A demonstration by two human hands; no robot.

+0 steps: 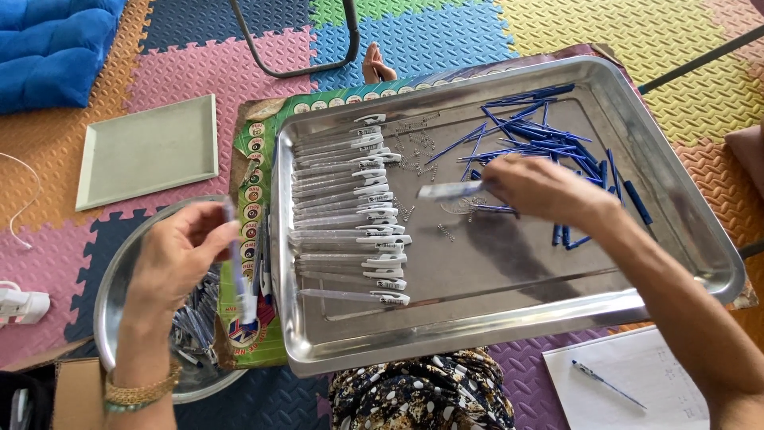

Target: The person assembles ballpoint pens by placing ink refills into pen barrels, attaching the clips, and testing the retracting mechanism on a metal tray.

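A large steel tray (557,318) lies before me. Its left side holds a row of several grey pen barrels with white clips (350,215). A heap of blue refills and blue pen tips (541,143) fills its far right part, and small metal springs (414,147) lie scattered near the middle. My right hand (541,189) hovers over the tray centre, pinching a grey pen barrel (446,189) held level. My left hand (179,255) is raised left of the tray, holding an assembled pen (239,279) upright above a round steel bowl (107,295).
The round bowl holds several finished pens (195,322). A printed cardboard sheet (255,159) lies under the tray. A pale green tile (147,151) rests on the coloured foam mats. A blue cushion (48,48) sits far left. Paper with a blue pen (609,386) lies at lower right.
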